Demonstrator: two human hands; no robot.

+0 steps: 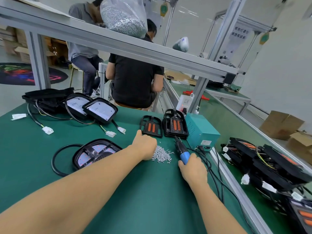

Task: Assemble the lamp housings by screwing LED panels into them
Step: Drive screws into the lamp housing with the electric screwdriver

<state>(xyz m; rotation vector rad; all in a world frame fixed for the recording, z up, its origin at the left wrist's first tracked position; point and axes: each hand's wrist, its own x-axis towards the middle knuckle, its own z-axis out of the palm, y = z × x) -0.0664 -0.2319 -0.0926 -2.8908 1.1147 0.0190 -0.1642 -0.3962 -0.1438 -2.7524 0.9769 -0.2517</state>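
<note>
A pile of small silver screws [161, 155] lies on the green mat. My left hand [144, 145] rests on the pile's left edge, fingers curled down into the screws; whether it holds any is hidden. My right hand [192, 168] grips a blue and black electric screwdriver [182, 149], its tip pointing away toward two black frames with orange strips [175, 126]. A black lamp housing with an LED panel [94, 152] and a looped black cable lies to the left of my left arm.
Two more housings with white panels [99, 109] and wired white connectors sit at the back left. A teal power box [200, 130] stands right of the frames. Stacked black lamp parts [270, 168] fill the right. Two people sit beyond the bench.
</note>
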